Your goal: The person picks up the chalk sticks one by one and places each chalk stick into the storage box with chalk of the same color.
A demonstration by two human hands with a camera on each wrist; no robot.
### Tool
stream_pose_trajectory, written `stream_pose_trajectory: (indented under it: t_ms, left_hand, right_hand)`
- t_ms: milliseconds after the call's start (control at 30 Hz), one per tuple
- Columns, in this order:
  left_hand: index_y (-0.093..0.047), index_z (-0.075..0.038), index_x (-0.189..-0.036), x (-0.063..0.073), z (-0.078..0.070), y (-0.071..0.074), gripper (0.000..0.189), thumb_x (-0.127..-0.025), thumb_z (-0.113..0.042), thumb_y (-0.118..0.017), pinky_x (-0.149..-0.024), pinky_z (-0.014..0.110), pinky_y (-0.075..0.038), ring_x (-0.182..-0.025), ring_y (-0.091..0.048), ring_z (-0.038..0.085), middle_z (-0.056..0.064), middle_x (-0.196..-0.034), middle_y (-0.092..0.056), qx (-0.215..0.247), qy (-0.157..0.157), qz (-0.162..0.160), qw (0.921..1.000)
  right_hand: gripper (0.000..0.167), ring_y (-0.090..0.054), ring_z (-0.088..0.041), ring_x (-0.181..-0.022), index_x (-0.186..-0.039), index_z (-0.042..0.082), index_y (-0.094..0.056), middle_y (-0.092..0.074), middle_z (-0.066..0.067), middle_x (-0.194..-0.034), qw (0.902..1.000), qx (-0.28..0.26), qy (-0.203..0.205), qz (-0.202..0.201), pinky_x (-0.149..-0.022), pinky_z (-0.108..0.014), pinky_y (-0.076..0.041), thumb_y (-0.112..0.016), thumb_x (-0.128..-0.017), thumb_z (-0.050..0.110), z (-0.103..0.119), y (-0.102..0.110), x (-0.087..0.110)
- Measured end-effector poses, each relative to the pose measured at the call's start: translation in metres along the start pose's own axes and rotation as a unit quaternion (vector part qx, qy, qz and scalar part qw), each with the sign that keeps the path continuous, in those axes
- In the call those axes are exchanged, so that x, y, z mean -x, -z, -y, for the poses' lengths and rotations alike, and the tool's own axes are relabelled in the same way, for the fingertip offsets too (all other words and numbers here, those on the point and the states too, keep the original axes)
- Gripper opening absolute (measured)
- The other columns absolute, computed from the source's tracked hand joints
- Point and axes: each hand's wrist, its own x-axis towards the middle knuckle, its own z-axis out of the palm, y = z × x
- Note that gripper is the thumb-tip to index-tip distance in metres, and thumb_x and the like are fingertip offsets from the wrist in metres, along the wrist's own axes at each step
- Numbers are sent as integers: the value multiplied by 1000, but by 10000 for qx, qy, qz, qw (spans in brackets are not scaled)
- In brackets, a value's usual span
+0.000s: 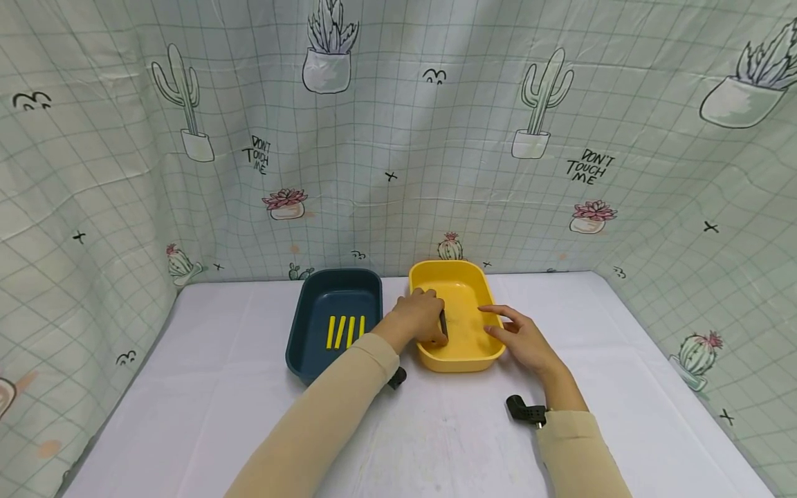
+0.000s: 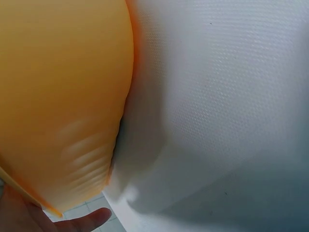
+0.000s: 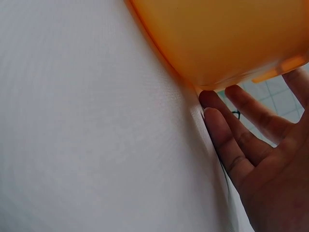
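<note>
My left hand (image 1: 418, 317) reaches over the left wall of the yellow tray (image 1: 463, 364). Its curled fingers hold a slim black stick (image 1: 443, 325) inside, mostly covered by the hand. In the left wrist view the tray's outer wall (image 2: 63, 96) fills the left side, and part of the left hand (image 2: 29, 215) shows at the bottom corner. At the tray's right rim is my right hand (image 1: 526, 342), index finger and thumb spread over the edge. The right wrist view shows the other fingers of the right hand (image 3: 260, 140) loosely extended beside the tray's outside, holding nothing.
Left of the yellow tray stands a dark blue tray (image 1: 303, 325) with several yellow sticks (image 1: 340, 332) lying side by side in it, partly behind the left sleeve. Both trays sit on a white-covered table (image 1: 436, 443). A cactus-print cloth (image 1: 398, 138) hangs behind.
</note>
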Motion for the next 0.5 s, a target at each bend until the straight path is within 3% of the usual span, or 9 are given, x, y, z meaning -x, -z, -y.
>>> stream_pose_trajectory:
  t_ms: [167, 500]
  left_hand:
    - [-62, -17, -141, -1, 1, -1, 64, -89, -52, -78, -110, 55, -46, -129, -49, 28, 6, -144, -57, -59, -49, 3, 10000]
    - [-61, -20, -144, -2, 0, -2, 68, -89, -57, -76, -108, 53, -48, -129, -50, 28, 6, -146, -57, -212, -70, -77, 9997]
  right_hand:
    - [43, -61, -26, -113, -144, 18, -61, -44, -14, -161, 10000, 0, 18, 13, -86, -22, -50, -67, -102, 24, 0, 0, -1]
    - [43, -61, -32, -123, -144, 21, -61, -42, -14, -163, 10000, 13, 24, 13, -91, -23, -49, -67, -102, 28, -1, 1, 0]
